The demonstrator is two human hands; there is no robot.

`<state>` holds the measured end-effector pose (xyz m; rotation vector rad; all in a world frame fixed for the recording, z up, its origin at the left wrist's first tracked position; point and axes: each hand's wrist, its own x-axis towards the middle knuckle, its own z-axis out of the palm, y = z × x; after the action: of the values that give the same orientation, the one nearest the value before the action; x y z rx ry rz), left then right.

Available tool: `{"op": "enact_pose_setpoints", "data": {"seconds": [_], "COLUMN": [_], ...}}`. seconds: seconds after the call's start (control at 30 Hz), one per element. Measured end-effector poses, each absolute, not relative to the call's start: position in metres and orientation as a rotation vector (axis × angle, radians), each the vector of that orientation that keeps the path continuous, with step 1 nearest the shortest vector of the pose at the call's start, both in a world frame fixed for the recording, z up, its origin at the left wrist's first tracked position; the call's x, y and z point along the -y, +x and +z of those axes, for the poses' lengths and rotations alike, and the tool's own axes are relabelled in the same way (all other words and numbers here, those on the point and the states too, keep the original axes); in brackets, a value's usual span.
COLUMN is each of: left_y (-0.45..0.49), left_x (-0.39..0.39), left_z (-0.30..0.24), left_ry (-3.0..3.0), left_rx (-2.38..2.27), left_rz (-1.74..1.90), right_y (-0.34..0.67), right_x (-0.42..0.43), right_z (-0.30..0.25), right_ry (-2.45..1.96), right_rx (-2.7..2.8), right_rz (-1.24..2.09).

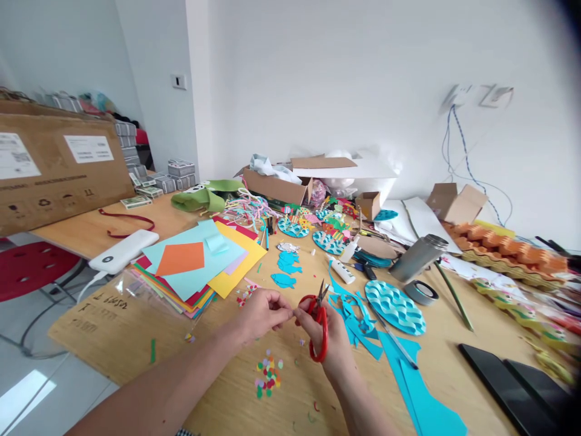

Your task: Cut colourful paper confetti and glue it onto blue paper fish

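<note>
My right hand [333, 339] is closed round the red handles of a small pair of scissors [319, 321], blades pointing up and away. My left hand [262, 312] is pinched shut just left of the scissors, fingertips meeting the right hand's fingers; what it pinches is too small to make out. Below the hands a little heap of coloured paper bits [269, 373] lies on the wooden table [136, 339]. Blue paper fish shapes [287, 266] lie just beyond the hands.
A stack of coloured paper sheets [200, 266] and a white power bank [123, 251] lie at the left. Blue paper scraps [358, 321], a blue wave disc [394, 306], glue bottle [341, 270], tape roll [421, 292] and metal flask [418, 258] lie right. Cardboard boxes [276, 184] stand behind.
</note>
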<state>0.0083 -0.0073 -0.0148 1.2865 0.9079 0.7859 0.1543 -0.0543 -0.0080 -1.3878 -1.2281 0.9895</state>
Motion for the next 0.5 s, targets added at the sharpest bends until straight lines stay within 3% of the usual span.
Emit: {"op": "enact_pose_setpoints", "data": {"seconds": [0.5], "left_y": [0.009], "left_x": [0.007], "left_z": [-0.011], "left_ry": [0.951], "left_rx": [-0.705], "left_rz": [1.074], "right_y": [0.142], "right_x": [0.059], "right_z": [-0.024], "right_ry": [-1.378], "right_rx": [1.425], "right_rz": [1.097]}}
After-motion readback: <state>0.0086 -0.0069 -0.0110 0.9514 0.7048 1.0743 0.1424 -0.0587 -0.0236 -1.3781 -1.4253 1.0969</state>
